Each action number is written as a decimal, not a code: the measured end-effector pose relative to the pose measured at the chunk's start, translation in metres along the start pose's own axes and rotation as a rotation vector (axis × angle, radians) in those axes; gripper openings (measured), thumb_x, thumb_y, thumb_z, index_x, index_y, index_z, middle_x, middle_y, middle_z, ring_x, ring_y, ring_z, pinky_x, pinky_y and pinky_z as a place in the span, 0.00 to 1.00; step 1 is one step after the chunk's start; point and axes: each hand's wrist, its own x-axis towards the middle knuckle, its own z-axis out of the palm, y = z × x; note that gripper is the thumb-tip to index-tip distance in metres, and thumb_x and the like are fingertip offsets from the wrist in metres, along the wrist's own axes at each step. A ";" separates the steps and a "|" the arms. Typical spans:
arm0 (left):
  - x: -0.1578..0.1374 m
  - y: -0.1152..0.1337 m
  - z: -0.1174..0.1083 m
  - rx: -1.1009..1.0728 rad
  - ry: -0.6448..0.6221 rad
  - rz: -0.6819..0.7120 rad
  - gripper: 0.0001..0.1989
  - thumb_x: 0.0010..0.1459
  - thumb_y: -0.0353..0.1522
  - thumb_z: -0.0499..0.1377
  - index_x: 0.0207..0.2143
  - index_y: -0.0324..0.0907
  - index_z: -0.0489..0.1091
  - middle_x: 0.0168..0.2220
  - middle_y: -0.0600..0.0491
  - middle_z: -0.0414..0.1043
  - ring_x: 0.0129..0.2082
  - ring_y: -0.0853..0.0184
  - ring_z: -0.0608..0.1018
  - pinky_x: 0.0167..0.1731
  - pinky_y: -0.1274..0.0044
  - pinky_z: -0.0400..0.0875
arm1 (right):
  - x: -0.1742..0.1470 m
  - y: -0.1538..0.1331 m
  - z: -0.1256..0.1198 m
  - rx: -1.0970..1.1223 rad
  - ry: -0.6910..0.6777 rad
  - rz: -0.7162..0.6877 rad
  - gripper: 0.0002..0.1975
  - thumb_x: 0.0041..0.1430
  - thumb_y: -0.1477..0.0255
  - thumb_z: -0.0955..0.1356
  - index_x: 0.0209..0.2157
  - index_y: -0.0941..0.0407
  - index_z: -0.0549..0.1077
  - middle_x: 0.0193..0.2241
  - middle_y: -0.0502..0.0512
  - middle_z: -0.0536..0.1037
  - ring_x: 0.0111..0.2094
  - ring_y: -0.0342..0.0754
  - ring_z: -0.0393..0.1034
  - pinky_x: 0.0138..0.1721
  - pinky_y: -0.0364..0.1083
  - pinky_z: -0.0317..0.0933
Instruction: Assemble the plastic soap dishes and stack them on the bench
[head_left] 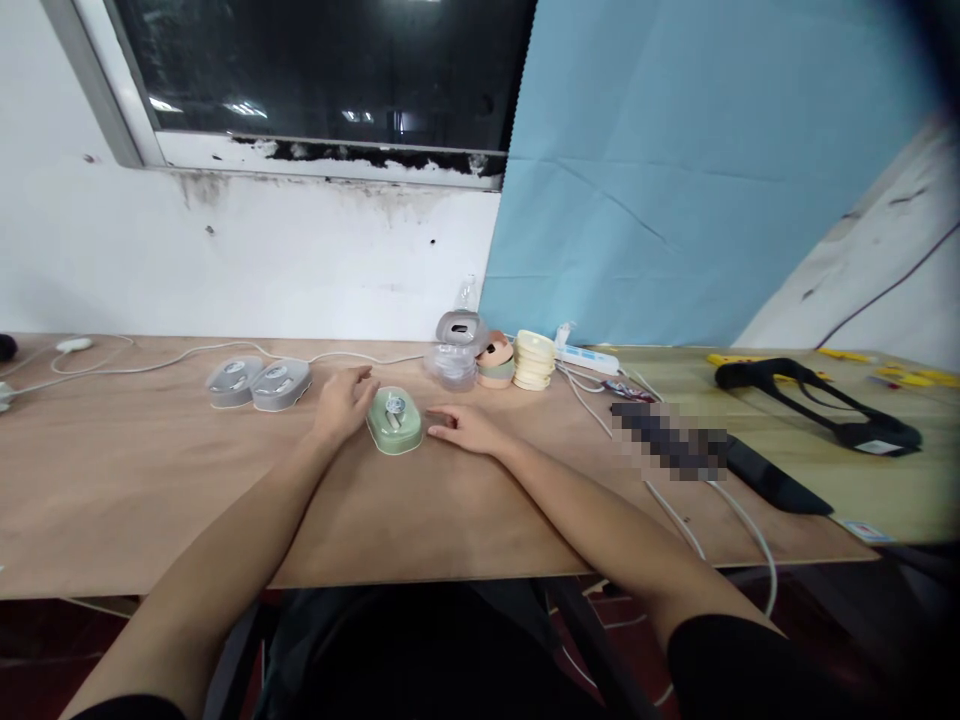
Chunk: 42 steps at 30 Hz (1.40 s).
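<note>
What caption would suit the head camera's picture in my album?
Left hand and right hand flank a green container on a brown table, two grey containers off to the left.

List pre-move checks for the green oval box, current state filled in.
1. Green oval box resting flat on the wooden table: ok.
2. Left hand in contact: cannot tell; it is right beside the box's left side.
3. Right hand in contact: not ok; fingers point at the box, slightly short of it.
4. Gray boxes apart from it: ok; both sit left of the left hand.
5. Cream stack apart from it: ok; farther back, right.
</note>
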 end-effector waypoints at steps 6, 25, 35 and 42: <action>-0.009 0.040 0.002 -0.038 -0.239 0.446 0.19 0.60 0.43 0.54 0.47 0.41 0.71 0.46 0.46 0.73 0.48 0.60 0.73 0.49 0.67 0.66 | 0.002 0.001 0.003 -0.019 -0.014 0.029 0.20 0.57 0.61 0.67 0.48 0.56 0.74 0.27 0.52 0.75 0.27 0.43 0.65 0.29 0.42 0.53; 0.000 -0.008 0.005 0.220 -0.290 0.022 0.21 0.58 0.38 0.53 0.53 0.43 0.66 0.53 0.46 0.69 0.53 0.57 0.70 0.53 0.66 0.63 | 0.001 0.003 0.002 -0.051 -0.020 0.033 0.19 0.58 0.59 0.67 0.46 0.55 0.76 0.26 0.52 0.74 0.27 0.43 0.64 0.28 0.42 0.51; -0.003 0.015 0.001 0.105 -0.364 0.295 0.19 0.60 0.42 0.53 0.49 0.44 0.70 0.48 0.46 0.73 0.50 0.57 0.72 0.52 0.66 0.62 | 0.002 0.005 0.004 -0.055 -0.020 0.031 0.19 0.58 0.59 0.66 0.45 0.55 0.76 0.26 0.52 0.74 0.26 0.43 0.64 0.29 0.42 0.51; -0.002 0.002 0.005 -0.059 -0.119 -0.079 0.22 0.63 0.43 0.45 0.47 0.42 0.72 0.55 0.48 0.68 0.56 0.59 0.68 0.57 0.67 0.59 | 0.001 0.000 0.001 -0.027 -0.014 0.025 0.18 0.58 0.60 0.67 0.46 0.55 0.76 0.27 0.52 0.75 0.28 0.44 0.65 0.30 0.42 0.53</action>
